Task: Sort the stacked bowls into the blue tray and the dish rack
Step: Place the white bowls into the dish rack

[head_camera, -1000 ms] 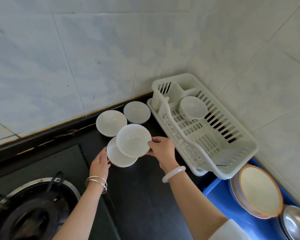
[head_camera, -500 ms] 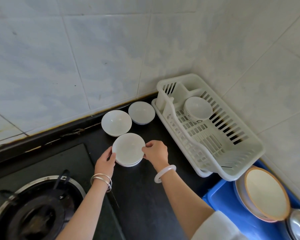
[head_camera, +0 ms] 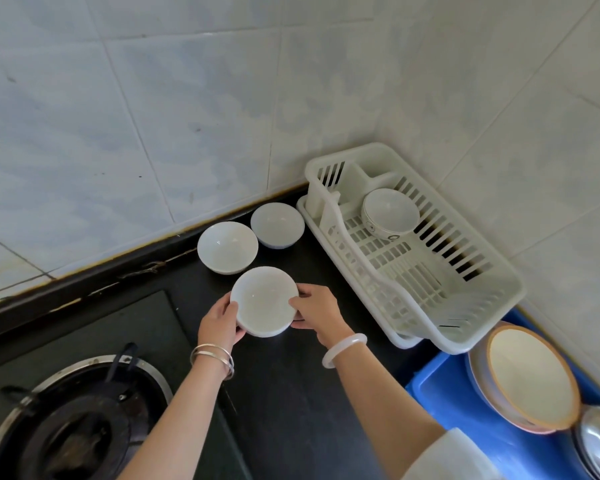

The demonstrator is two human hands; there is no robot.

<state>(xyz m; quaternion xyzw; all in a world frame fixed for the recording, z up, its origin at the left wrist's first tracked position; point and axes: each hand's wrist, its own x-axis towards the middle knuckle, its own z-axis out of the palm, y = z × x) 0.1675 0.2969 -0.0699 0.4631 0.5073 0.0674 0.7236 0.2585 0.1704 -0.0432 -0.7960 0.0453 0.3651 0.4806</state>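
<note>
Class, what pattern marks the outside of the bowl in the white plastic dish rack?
White ceramic bowl: small dark ring marks along its outside; head view.

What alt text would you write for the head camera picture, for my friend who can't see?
A left hand and a right hand hold a stack of white bowls at a black counter. Two more white bowls sit behind it, and to the right a white dish rack holds one bowl, beside a blue tray.
</note>
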